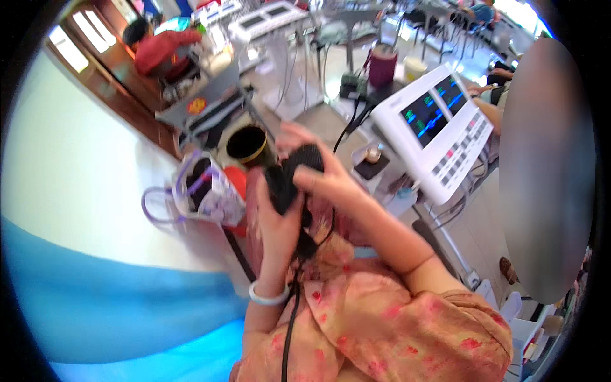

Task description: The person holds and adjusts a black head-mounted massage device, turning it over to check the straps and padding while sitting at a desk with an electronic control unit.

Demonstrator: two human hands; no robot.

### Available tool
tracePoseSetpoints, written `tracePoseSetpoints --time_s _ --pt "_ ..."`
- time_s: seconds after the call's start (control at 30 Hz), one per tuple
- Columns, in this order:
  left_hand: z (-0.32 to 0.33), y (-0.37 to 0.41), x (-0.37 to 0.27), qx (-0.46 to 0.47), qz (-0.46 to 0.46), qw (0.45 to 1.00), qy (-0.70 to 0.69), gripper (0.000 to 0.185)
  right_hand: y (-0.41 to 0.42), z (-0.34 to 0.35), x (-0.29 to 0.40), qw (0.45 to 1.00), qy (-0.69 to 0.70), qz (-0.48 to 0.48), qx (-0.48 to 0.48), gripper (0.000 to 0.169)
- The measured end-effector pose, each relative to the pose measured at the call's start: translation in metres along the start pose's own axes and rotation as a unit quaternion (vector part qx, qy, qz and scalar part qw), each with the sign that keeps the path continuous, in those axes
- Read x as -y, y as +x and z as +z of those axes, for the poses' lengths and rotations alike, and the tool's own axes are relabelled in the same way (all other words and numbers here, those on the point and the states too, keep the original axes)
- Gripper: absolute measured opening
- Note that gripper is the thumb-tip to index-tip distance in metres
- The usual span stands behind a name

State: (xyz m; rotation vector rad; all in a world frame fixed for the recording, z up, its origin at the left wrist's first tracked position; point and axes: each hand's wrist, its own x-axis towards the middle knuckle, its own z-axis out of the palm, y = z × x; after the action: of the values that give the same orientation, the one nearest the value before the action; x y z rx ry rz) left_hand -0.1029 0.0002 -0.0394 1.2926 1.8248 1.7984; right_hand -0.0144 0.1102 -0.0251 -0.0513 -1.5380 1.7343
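Observation:
Both hands are close together in front of my chest. My left hand, with a white bangle on the wrist, is closed around a black object whose kind is blurred. Against it lies a dark, finely ribbed piece, gripped between the thumb and fingers of my right hand. The picture does not settle whether the two dark parts are one thing. Below them, a black cable runs down over the patterned orange garment.
A white console with lit displays stands at right. At left are a white bag with purple handles and a dark round container beside a grey panel. A person in red sits farther off; a blurred shape fills the right side.

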Motion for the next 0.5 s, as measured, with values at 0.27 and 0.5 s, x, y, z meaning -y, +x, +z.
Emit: tracePoseSetpoints --time_s 0.27,0.5 --pt "0.014 -0.014 -0.021 0.11 0.055 0.992 -0.026 0.07 -0.02 -0.017 0.021 0.998 0.013 0.054 -0.032 0.045" --pt "0.011 -0.016 -0.032 0.052 0.063 0.997 -0.009 0.039 -0.03 0.015 0.023 0.999 0.01 -0.012 -0.03 0.039"
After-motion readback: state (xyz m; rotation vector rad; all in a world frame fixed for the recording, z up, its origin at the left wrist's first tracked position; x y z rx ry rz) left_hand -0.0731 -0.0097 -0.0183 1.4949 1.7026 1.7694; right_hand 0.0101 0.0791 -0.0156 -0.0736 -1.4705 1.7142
